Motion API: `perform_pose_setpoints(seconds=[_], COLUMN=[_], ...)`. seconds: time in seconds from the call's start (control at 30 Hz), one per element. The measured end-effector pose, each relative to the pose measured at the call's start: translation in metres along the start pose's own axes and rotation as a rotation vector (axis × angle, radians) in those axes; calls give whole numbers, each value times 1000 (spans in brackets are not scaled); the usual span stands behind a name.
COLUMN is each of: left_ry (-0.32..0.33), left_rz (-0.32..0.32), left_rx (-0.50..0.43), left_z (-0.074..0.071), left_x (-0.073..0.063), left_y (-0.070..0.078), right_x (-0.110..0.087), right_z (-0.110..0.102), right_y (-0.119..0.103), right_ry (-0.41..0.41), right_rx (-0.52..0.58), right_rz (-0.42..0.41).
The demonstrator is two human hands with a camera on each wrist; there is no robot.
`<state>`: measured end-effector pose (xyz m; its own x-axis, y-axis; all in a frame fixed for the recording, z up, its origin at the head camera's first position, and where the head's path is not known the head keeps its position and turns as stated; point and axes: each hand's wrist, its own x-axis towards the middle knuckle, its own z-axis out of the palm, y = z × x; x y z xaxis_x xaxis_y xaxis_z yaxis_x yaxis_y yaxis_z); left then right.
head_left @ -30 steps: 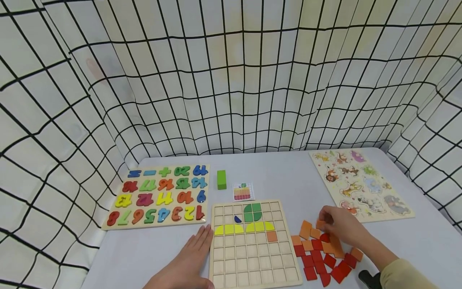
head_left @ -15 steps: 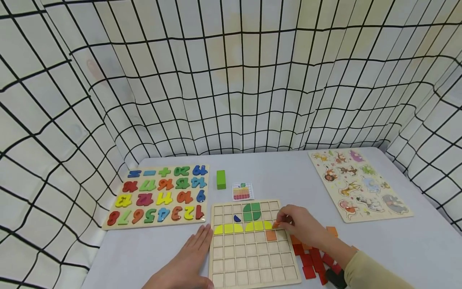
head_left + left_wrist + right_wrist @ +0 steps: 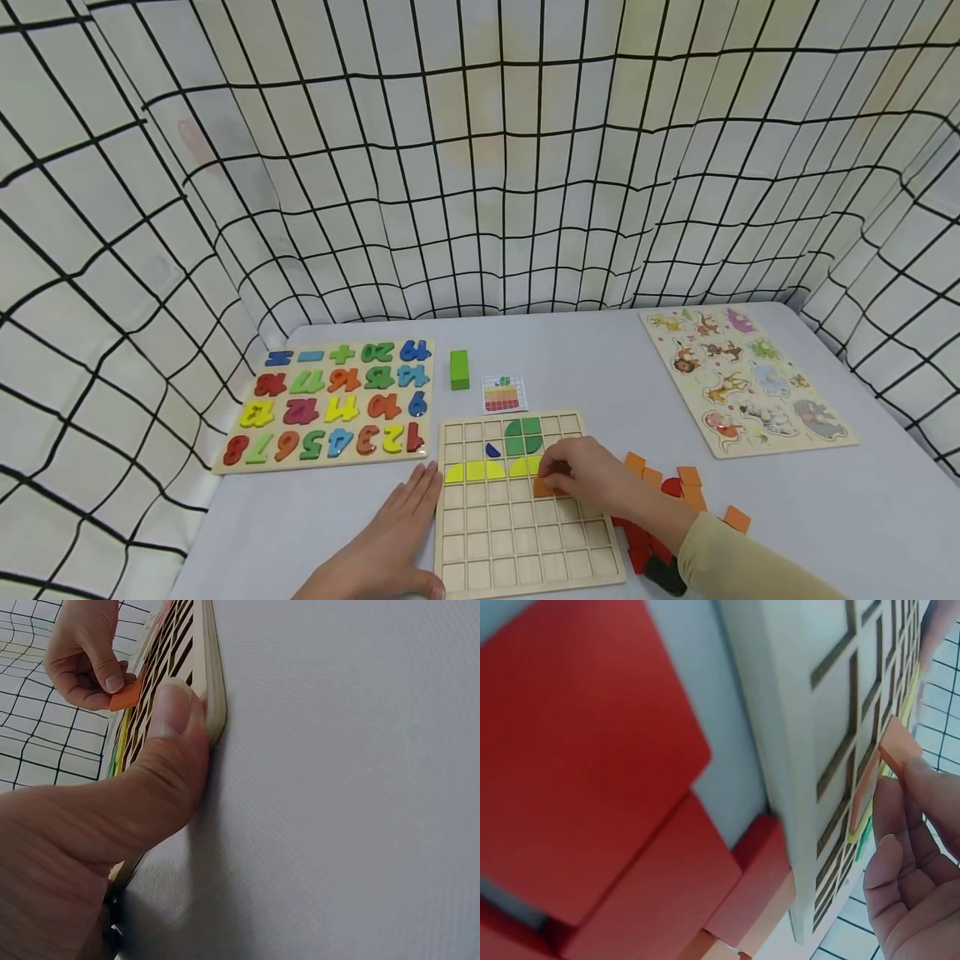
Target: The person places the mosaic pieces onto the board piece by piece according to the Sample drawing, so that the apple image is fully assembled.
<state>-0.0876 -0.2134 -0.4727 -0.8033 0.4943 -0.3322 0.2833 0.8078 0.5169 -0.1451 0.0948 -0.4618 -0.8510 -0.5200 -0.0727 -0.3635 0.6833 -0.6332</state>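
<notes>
The right hand (image 3: 588, 475) pinches an orange tile (image 3: 126, 697) over the wooden board (image 3: 502, 545); the left hand (image 3: 382, 537), fingers straight, touches the board's left side.

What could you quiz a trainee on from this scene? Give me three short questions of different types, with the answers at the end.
1. Multiple choice: what does the right hand pinch? A) a blue piece; B) an orange piece; C) a yellow piece.
2. True or false: the left hand grips the green block.
3. Short answer: on which side of the grid board do the loose red pieces lie, the person's left or right?

Key:
1. B.
2. False; it lies at the grid board's edge with its fingers straight.
3. Right.
</notes>
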Motion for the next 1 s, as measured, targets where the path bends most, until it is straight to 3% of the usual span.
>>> perform_pose_setpoints(seconds=[0.2, 0.43, 0.7, 1.0], left_ry=[7, 0, -2, 8], left_rz=[4, 2, -13, 9], left_rx=[-1, -2, -1, 21], left_z=[2, 3, -1, 0], left_x=[0, 1, -1, -1], left_y=[-1, -1, 1, 2], right_x=[2, -6, -25, -30], right_z=[4, -12, -20, -8], right_y=[0, 4, 15, 15], right_ry=[8, 8, -115, -73], right_rx=[-49, 77, 125, 29], right_rz=[4, 48, 115, 23])
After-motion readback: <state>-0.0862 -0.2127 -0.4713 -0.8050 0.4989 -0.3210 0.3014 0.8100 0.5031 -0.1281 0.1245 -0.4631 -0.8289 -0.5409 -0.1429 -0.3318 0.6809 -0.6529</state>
